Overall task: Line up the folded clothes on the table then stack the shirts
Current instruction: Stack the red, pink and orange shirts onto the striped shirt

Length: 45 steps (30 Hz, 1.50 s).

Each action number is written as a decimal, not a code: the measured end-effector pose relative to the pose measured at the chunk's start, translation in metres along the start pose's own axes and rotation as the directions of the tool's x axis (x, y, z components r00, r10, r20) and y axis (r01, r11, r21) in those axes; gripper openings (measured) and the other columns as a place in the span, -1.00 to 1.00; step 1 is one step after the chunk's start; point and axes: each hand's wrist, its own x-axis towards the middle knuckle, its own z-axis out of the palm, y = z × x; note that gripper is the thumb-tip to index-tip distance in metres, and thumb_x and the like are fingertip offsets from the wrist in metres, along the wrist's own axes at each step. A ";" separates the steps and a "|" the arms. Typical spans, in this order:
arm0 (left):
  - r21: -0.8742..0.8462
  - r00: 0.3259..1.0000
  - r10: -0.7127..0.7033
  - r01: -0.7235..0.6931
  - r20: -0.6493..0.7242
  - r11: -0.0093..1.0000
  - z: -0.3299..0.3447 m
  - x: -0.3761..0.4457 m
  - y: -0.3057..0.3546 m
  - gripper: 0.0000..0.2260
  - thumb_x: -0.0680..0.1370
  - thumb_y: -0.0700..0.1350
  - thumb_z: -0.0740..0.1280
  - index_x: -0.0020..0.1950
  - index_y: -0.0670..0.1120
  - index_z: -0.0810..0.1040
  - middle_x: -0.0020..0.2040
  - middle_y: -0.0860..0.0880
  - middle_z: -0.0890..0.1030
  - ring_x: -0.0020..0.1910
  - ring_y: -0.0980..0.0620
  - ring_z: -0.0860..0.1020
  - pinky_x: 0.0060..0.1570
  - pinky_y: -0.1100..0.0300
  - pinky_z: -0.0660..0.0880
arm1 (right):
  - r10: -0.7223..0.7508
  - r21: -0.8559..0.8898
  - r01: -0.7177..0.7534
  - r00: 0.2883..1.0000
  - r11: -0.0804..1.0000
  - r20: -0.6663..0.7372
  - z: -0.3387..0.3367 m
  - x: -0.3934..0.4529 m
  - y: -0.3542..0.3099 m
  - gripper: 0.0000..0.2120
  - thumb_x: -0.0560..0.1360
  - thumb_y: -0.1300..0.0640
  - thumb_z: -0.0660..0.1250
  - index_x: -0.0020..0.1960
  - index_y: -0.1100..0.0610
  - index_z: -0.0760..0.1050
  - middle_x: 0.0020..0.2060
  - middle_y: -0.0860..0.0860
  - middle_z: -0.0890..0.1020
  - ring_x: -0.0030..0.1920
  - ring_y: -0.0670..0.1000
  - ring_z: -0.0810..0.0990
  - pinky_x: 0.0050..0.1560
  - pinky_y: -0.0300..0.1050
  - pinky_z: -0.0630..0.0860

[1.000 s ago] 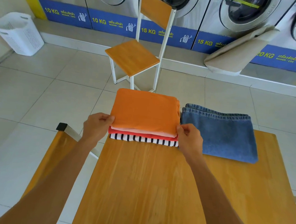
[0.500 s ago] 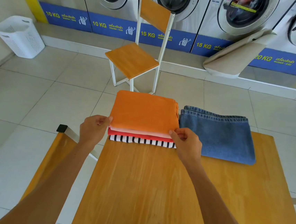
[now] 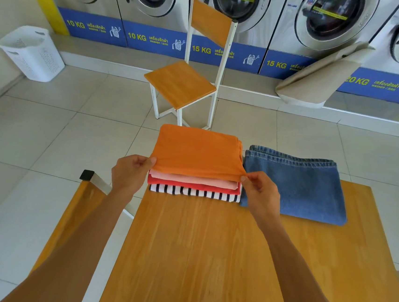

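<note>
**Both hands pinch the orange shirt atop the stack**

Our left hand (image 3: 129,175) pinches the near left corner of the orange shirt (image 3: 197,153) between thumb and fingers, and our right hand (image 3: 260,193) pinches its near right corner the same way. That shirt tops a stack: a pale pink shirt (image 3: 193,180) under it, a red shirt (image 3: 193,186) below that, and a black-and-white striped shirt (image 3: 194,193) at the bottom, resting on the counter (image 3: 207,261). Folded jeans (image 3: 295,184) lie just beside the stack on its right, their edges touching or nearly so.

Blue panels under the washing machines (image 3: 327,24) read "10 KG", "10 KG", "15 KG", "15 KG" and "20 KG", each with "WASHER" in small print and Thai script too small for us to read.

The stack sits at the counter's far left corner, its far part hanging past the edge. Bare wood spreads between the clothes and us. Beyond stands a wooden chair (image 3: 182,86); a white laundry basket (image 3: 32,52) sits well apart by the left wall.
</note>
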 end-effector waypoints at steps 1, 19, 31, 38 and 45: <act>-0.010 1.000 -0.006 0.006 0.019 1.000 -0.001 -0.001 0.000 -0.61 0.53 0.19 0.30 0.08 -0.11 0.62 -0.05 0.00 0.62 -0.05 0.01 0.54 0.00 0.12 0.43 | 0.007 0.007 -0.008 1.000 1.000 0.024 -0.001 0.001 0.001 -0.94 0.55 0.06 0.39 -0.02 0.02 0.61 -0.12 -0.10 0.68 -0.03 -0.11 0.64 0.00 -0.15 0.57; -0.091 0.981 -0.167 0.177 0.103 0.980 0.007 0.046 0.037 -0.79 0.54 0.09 0.29 -0.22 0.02 0.45 -0.18 -0.01 0.53 -0.12 -0.03 0.50 -0.09 0.03 0.44 | 0.027 -0.279 -0.030 1.000 0.960 -0.013 0.004 0.058 -0.036 -0.57 0.57 -0.01 0.24 -0.43 0.11 0.31 -0.54 0.00 0.35 -0.50 -0.05 0.30 -0.43 -0.18 0.30; -0.054 0.972 -0.218 0.223 0.082 0.973 0.017 0.064 0.052 -0.73 0.53 0.03 0.38 0.09 -0.14 0.62 0.08 -0.14 0.64 0.11 -0.18 0.58 0.14 -0.04 0.52 | 0.068 -0.280 -0.056 0.997 0.958 0.035 0.020 0.080 -0.029 -0.68 0.59 0.07 0.24 -0.25 0.22 0.52 -0.43 0.08 0.48 -0.40 0.02 0.44 -0.35 -0.11 0.44; -0.059 0.975 -0.213 0.216 0.065 0.975 0.026 0.077 0.057 -0.67 0.54 0.14 0.31 0.02 -0.12 0.59 -0.05 -0.09 0.57 0.05 -0.17 0.57 0.12 -0.08 0.53 | 0.032 -0.232 -0.038 0.999 0.972 -0.026 0.036 0.102 -0.044 -0.54 0.54 -0.21 0.24 -0.27 0.15 0.53 -0.42 0.06 0.51 -0.38 0.01 0.48 -0.25 -0.08 0.50; -0.004 0.984 -0.170 0.171 0.054 0.985 0.033 0.093 0.051 -0.67 0.57 0.05 0.32 0.20 -0.15 0.60 0.10 -0.14 0.62 0.11 -0.16 0.57 0.08 0.01 0.52 | 0.103 -0.275 -0.113 0.993 0.955 -0.052 0.041 0.122 -0.040 -0.74 0.59 0.09 0.25 -0.19 0.19 0.56 -0.41 0.04 0.51 -0.32 0.06 0.52 -0.30 -0.09 0.51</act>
